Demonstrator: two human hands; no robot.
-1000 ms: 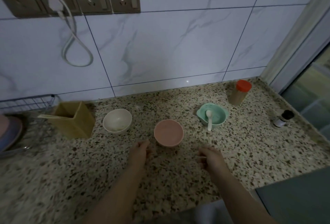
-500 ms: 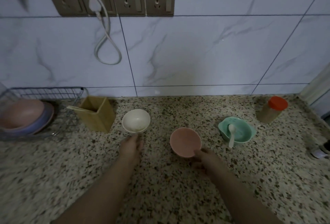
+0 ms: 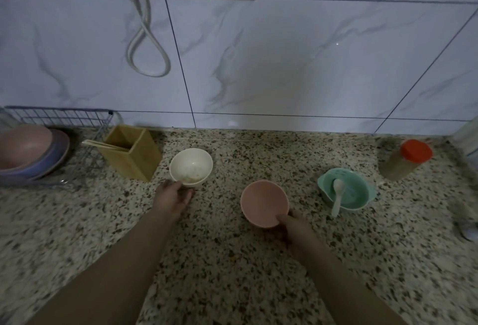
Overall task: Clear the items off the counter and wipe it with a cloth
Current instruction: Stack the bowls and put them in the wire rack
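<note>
On the speckled counter (image 3: 227, 267) stand three small bowls. My left hand (image 3: 172, 198) grips the near rim of the cream bowl (image 3: 191, 164), which holds a few food scraps. My right hand (image 3: 294, 229) holds the near right rim of the pink bowl (image 3: 262, 199). To the right sits a teal bowl (image 3: 355, 195) with a white spoon (image 3: 337, 195) resting in it. No cloth shows in the head view.
A wooden chopstick holder (image 3: 134, 156) stands left of the cream bowl. A wire rack (image 3: 59, 117) at far left holds pink and purple dishes (image 3: 28, 154). A red-capped jar (image 3: 403, 160) stands at the right. A white cable (image 3: 147, 40) hangs from the wall sockets.
Both hands reached forward from the bare counter: the left one closed on the cream bowl's rim, the right one on the pink bowl's rim. The view shifted leftward.
</note>
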